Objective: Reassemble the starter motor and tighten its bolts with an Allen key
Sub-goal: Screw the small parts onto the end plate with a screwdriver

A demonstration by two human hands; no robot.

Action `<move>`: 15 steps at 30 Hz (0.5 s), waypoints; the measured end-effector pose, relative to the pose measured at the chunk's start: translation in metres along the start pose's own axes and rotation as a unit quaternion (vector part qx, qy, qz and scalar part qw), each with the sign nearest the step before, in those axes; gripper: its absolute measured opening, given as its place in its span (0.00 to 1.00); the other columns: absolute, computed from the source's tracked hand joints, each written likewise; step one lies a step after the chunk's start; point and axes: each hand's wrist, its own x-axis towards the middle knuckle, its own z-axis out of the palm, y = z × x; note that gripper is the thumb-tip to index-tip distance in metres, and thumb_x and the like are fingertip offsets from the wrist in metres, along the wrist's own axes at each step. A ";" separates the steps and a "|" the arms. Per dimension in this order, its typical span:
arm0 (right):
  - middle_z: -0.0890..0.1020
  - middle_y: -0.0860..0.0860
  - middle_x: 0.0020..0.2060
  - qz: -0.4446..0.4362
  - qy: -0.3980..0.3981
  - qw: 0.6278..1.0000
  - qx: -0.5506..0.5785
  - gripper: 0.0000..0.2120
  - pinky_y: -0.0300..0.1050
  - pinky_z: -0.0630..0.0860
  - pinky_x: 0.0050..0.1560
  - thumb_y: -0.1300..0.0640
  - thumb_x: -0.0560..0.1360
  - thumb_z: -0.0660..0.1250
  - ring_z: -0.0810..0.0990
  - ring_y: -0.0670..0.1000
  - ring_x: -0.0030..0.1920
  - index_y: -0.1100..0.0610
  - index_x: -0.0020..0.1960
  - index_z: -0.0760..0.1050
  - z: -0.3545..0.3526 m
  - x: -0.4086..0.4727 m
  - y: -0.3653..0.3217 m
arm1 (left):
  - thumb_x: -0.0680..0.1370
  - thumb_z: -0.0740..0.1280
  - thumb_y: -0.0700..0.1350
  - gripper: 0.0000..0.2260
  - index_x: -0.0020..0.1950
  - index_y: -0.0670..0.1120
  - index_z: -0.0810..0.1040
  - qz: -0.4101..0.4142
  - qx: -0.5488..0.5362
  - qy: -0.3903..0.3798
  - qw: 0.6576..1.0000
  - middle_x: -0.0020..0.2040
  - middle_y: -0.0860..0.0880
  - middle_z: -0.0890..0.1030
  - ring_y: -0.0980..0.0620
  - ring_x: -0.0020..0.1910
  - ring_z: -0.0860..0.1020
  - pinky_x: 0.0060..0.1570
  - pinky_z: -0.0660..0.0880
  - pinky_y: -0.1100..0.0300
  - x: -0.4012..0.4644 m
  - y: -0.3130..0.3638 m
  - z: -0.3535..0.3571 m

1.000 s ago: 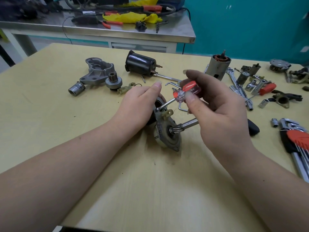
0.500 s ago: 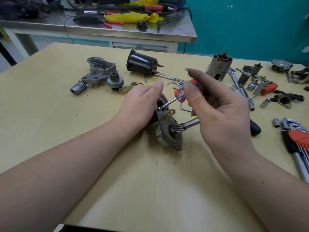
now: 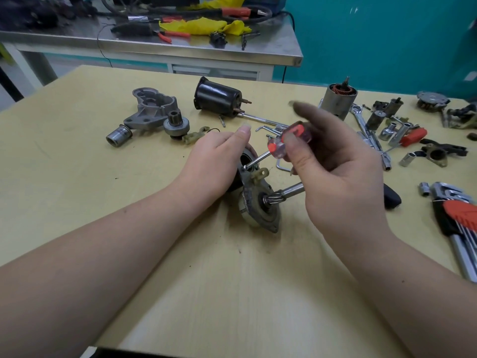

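Both forearms reach in from the near edge of the yellow table [image 3: 77,189], and right at the centre lies the starter motor assembly [image 3: 258,205] on its side, its mounting plate facing the right hand, with a splined shaft [image 3: 285,191] poking out toward the right. The left hand [image 3: 216,164] is draped over the top of the assembly, fingers curled down around its body, thumb stretched flat along the upper edge, holding it steady. The right hand [image 3: 340,174] pinches the clear red-striped handle of a small driver [image 3: 286,139] between thumb and fingertips, index finger lifted and blurred above it; the metal shank slants down-left and its tip sits on a fastener at the top of the plate, just beside a pale plastic tab [image 3: 260,174]. Out to the right, a red-holdered Allen key set [image 3: 462,223] lies at the table edge, untouched. Beyond the hands, loose Allen keys [image 3: 271,129] are scattered, then a black cylindrical housing [image 3: 218,100] on its side, a grey cast nose bracket [image 3: 152,107], a pinion gear [image 3: 176,125] and a small sleeve [image 3: 117,135] to the left. Farther right stands the armature [image 3: 339,100], upright, among sockets and spanners. At the back, a steel bench [image 3: 180,50] carries pliers and a yellow cloth [image 3: 204,25].
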 end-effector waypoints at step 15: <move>0.87 0.44 0.57 0.009 0.001 1.000 0.001 0.16 0.39 0.82 0.54 0.58 0.82 0.69 0.85 0.44 0.57 0.46 0.68 0.81 -0.004 0.001 -0.002 | 0.87 0.60 0.59 0.22 0.43 0.52 0.87 -0.007 -0.003 -0.002 1.000 0.41 0.47 0.88 0.44 0.47 0.86 0.57 0.81 0.43 -0.003 0.004 0.000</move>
